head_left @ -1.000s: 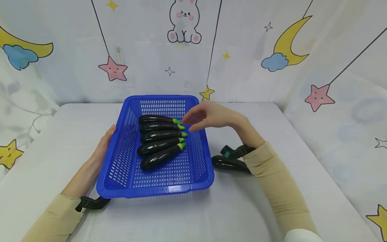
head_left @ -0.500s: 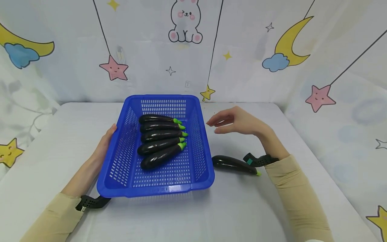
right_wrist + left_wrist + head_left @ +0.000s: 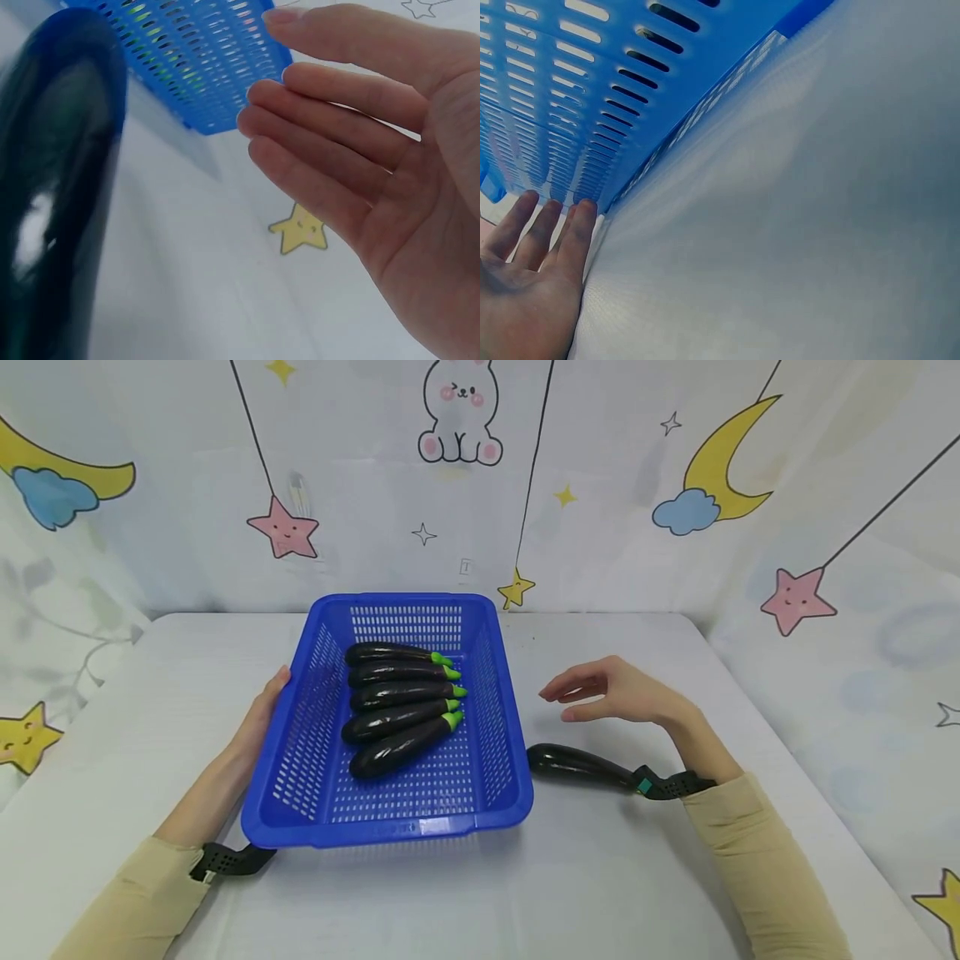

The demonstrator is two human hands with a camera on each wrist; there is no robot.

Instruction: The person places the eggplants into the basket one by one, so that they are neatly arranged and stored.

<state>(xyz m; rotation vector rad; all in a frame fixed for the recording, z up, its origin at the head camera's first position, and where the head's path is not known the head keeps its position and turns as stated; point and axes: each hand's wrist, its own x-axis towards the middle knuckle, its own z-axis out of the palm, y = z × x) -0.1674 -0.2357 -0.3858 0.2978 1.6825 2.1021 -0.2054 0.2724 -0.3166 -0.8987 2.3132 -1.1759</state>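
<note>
Several black eggplants (image 3: 397,695) with green stems lie side by side in a blue slotted basket (image 3: 388,835). My left hand (image 3: 258,718) is at the basket's left side; in the left wrist view the hand's fairly straight fingers (image 3: 576,236) touch the slotted wall. To the right of the basket, my right hand (image 3: 626,693) hovers with relaxed, gently bent fingers and holds nothing. One more eggplant (image 3: 573,764) lies on the table just right of the basket, its stem end hidden behind the right wrist band. That eggplant (image 3: 56,187) looms large in the right wrist view.
The table (image 3: 420,910) has a white cover. Behind and beside it hangs a pale curtain (image 3: 360,485) printed with stars, moons and a rabbit. A dark band (image 3: 675,783) sits on the right wrist, another band (image 3: 232,860) on the left.
My right hand has moved out from over the basket to the right, then lower toward the loose eggplant. The basket, its eggplants and my left hand have stayed in place.
</note>
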